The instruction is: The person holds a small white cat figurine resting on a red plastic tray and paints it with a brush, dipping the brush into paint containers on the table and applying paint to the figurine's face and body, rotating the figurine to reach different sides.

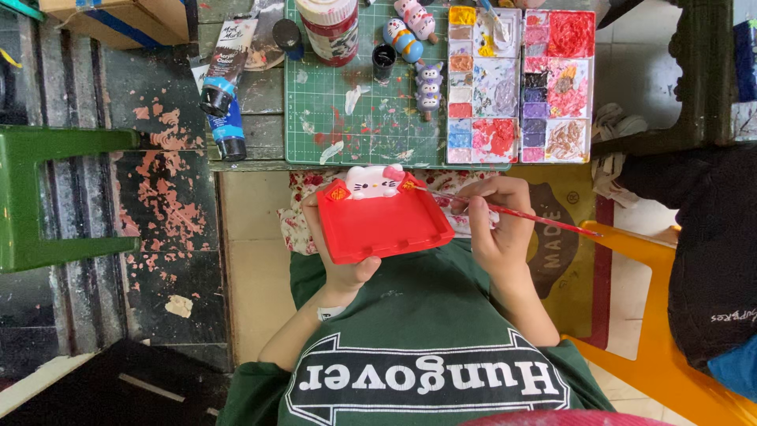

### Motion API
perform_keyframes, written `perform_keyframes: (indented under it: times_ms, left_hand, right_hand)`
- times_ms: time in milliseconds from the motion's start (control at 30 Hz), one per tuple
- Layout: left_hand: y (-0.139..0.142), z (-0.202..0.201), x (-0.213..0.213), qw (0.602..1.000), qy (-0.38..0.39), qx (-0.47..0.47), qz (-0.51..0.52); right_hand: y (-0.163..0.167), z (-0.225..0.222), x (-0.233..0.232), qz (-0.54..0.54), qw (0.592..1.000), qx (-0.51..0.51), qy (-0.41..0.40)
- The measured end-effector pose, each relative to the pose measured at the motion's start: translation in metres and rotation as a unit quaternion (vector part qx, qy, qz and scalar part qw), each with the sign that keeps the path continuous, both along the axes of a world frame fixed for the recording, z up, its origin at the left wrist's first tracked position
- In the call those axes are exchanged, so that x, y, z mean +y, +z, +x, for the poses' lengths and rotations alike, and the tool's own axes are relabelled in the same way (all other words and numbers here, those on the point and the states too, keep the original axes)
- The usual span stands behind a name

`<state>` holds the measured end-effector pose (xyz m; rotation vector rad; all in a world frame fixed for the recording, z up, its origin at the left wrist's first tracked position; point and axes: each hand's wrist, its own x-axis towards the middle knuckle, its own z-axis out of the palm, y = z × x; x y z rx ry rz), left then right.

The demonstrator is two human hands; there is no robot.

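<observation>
Both hands busy: left hand (341, 260) grips red tray (382, 225), right hand (495, 225) apparently paints with brush (520, 213)

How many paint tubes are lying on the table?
2. A black-and-white paint tube lies left of the green cutting mat; a blue tube lies just below it. More may sit beyond the frame's top.

The tray (382, 225) rests in the left hand (341, 256), the brush (520, 213) in the right hand (497, 225), the palette (520, 83) on the table beyond.
</observation>
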<state>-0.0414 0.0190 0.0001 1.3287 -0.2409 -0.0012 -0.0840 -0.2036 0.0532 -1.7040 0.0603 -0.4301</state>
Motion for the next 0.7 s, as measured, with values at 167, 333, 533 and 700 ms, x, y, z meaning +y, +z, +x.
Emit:
perform_keyframes:
  times_ms: [167, 333, 533, 700]
  left_hand:
    - [0.0015, -0.0004, 0.0004, 1.0, -0.001, 0.001, 0.005]
    - [0.0016, -0.0004, -0.0007, 1.0, 0.007, -0.008, 0.015]
    - [-0.0002, -0.001, -0.0009, 1.0, 0.011, -0.011, 0.016]
    - [-0.0028, -0.0014, -0.0002, 1.0, 0.006, -0.004, 0.011]
  right_hand:
    - [-0.0005, -0.0012, 0.0002, 0.011, 1.0, -0.007, -0.012]
    - [-0.0014, -0.0003, 0.0024, 0.008, 1.0, -0.004, -0.007]
    - [-0.0001, 0.0005, 0.0032, -0.002, 1.0, -0.008, 0.001]
    - [-0.0003, 0.0009, 0.0032, 0.006, 1.0, -0.008, -0.003]
